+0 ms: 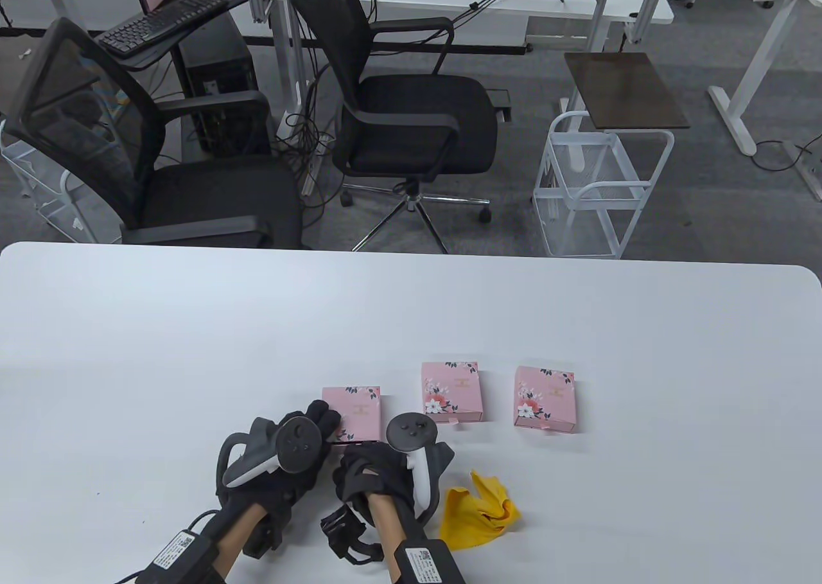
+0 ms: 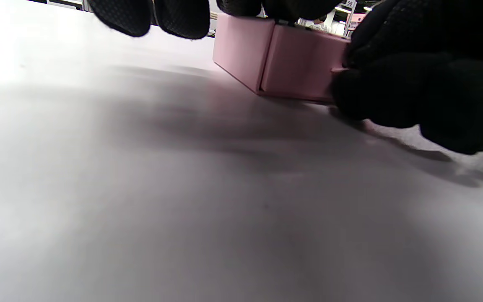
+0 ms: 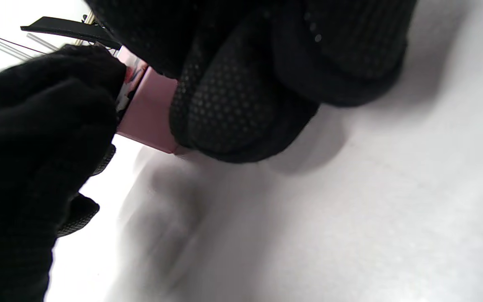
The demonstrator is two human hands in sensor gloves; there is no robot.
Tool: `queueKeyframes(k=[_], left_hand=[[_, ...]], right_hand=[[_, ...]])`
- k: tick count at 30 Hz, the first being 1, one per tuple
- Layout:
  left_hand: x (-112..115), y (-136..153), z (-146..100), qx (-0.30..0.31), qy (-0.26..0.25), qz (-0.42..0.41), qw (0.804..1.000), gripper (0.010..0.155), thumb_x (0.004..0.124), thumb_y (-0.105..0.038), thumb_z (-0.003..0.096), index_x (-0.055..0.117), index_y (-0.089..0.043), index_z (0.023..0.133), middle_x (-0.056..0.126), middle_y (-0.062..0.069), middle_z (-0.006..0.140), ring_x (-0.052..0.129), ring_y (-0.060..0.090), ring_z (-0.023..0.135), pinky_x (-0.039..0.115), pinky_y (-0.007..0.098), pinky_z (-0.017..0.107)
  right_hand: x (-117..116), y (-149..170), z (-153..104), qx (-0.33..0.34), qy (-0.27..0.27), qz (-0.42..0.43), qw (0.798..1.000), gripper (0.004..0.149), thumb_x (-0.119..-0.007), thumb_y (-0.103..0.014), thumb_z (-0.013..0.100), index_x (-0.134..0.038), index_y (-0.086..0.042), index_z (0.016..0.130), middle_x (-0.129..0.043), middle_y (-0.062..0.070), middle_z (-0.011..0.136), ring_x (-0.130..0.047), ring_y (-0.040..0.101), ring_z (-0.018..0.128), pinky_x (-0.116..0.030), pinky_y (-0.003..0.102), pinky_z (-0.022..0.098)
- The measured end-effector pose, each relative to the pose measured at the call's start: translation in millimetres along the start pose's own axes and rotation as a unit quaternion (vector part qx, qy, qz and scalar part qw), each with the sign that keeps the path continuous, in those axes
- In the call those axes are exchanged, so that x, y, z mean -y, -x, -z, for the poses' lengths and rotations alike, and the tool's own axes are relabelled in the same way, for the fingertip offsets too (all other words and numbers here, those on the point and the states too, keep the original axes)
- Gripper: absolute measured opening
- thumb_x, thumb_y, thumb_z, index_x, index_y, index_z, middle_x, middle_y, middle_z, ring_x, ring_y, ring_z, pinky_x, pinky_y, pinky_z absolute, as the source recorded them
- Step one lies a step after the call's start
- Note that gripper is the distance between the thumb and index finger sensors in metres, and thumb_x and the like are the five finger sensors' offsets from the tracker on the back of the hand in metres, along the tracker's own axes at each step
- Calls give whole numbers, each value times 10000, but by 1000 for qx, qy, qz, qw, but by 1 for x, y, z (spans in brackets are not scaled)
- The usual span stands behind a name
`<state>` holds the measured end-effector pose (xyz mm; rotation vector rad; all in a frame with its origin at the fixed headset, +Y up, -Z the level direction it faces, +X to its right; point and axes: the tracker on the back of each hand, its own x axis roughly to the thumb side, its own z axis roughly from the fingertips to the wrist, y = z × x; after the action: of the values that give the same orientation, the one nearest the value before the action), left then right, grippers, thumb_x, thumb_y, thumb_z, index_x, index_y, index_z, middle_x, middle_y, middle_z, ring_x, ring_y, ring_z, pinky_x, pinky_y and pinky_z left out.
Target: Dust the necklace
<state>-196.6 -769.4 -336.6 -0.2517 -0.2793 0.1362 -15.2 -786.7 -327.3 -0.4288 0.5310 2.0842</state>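
We are working at the near-left pink floral cardboard drawer box on the white table. Our left hand is resting straight fingers on its lid, steadying it, while our right hand is pinching the small pull tab at the box's near face. No necklace is showing; we judge it is lying inside this shut box. If the tab pull outpaces the hold, the light box may be skidding towards us, or the drawer jerking free and spilling the chain. The crumpled yellow cloth is lying untouched, near right.
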Motion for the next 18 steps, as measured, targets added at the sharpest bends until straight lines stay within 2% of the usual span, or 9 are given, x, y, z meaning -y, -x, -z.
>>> queueKeyframes(k=[12, 18], left_hand=[[-1, 0, 0, -3, 3, 1, 1000, 544, 542, -390, 624, 406, -330, 1148, 344, -42, 1258, 506, 336, 1102, 544, 588, 770], [-1, 0, 1, -3, 2, 2, 1000, 544, 543, -391, 624, 407, -328, 1148, 346, -41, 1258, 508, 338, 1100, 542, 589, 771]], right_hand=[[-1, 14, -24, 11, -18, -39, 999, 377, -776, -292, 649, -839, 18, 854, -1011, 129, 608, -1046, 254, 368, -902, 353, 289], [0, 24, -34, 11, -32, -23, 999, 377, -781, -297, 647, -851, 19, 840, -1017, 124, 590, -1044, 245, 350, -901, 344, 276]])
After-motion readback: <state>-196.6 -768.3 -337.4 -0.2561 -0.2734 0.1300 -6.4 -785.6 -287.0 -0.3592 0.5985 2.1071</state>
